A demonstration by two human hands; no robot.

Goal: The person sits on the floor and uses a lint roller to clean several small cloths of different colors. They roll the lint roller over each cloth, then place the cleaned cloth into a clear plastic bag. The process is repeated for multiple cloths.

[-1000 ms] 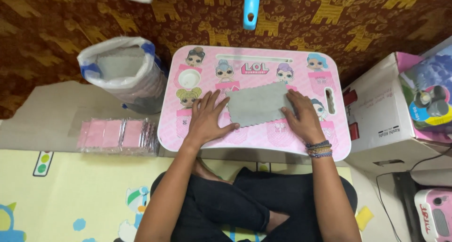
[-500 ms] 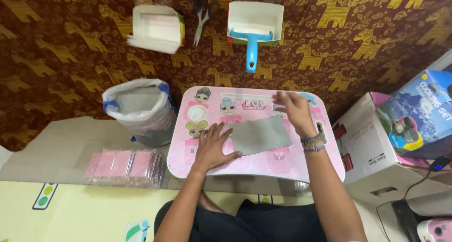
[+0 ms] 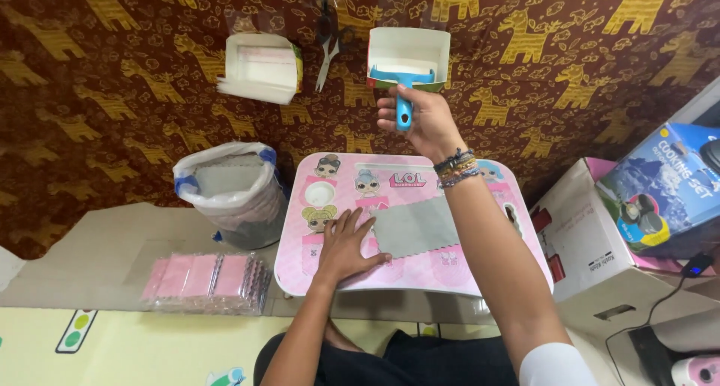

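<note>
A grey cloth (image 3: 415,227) lies flat on a small pink lap table (image 3: 480,273) printed with cartoon dolls. My left hand (image 3: 346,247) rests flat on the table, its fingertips touching the cloth's left edge. My right hand (image 3: 422,121) is stretched forward beyond the table and is closed around the blue handle of a roller (image 3: 403,83), whose head sits in a white tray (image 3: 409,52) on the patterned floor covering.
A lined bin (image 3: 229,187) stands left of the table, with a clear packet of pink pads (image 3: 206,281) in front of it. A white open box (image 3: 261,67) and scissors (image 3: 325,52) lie far ahead. Cardboard and toy boxes (image 3: 652,198) crowd the right side.
My right hand left the cloth and reached forward to grip the roller's blue handle. My left hand stayed on the table. The view tilted up, showing more of the floor ahead.
</note>
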